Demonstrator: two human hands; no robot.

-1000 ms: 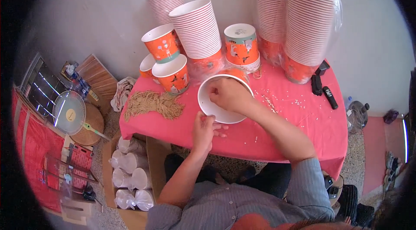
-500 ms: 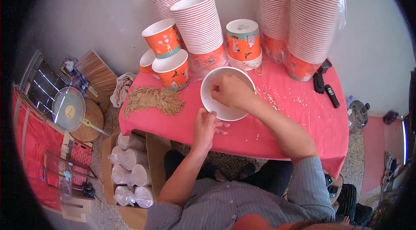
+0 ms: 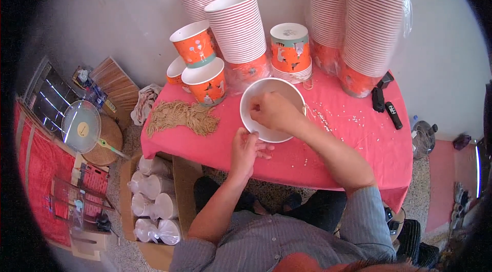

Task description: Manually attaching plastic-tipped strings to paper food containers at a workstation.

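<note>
An open white paper bucket is tipped so that its inside faces me, at the front middle of the table. My left hand grips its lower left rim, thumb at the edge and the other fingers stretched along the outside. Reaching into the bucket, my right hand has its fingers pinched together near the inner left wall; whatever is between them is too small or hidden to make out. A loop of thin cord hangs at the bucket's right rim. Small white beads lie scattered to the right.
Orange paper buckets and tall stacks line the back. A bundle of tan cord lies on the pink tablecloth, left. Dark devices sit at the right edge. A carton of wrapped cups stands on the floor.
The whole view has shifted slightly. Both hands keep nearly the same place on and inside the bucket, the right one still pinched.
</note>
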